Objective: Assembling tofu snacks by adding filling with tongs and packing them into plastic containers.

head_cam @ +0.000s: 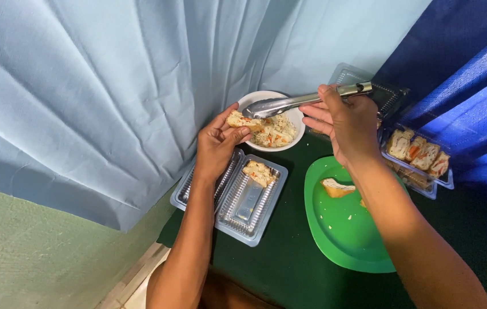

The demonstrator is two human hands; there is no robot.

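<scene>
The plate [340,234] was green, the bowl [266,100] white, the tongs [306,100] silver, the curtain [112,86] pale blue.

A dark green table [289,263] carries a white bowl [297,117], green plate [340,229] and clear plastic trays [243,214].

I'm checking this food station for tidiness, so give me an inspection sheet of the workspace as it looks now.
Surface: dark green table.
Job's things: bread piece; metal tongs over white bowl of filling.
Clutter: open clear plastic tray holding one filled piece; green plate with bread slice; packed sandwich trays at right.
Grippers: left hand holds the bread piece; right hand grips the tongs.
Cables: nothing seen.
Surroundings: light blue curtain, dark blue cloth.
</scene>
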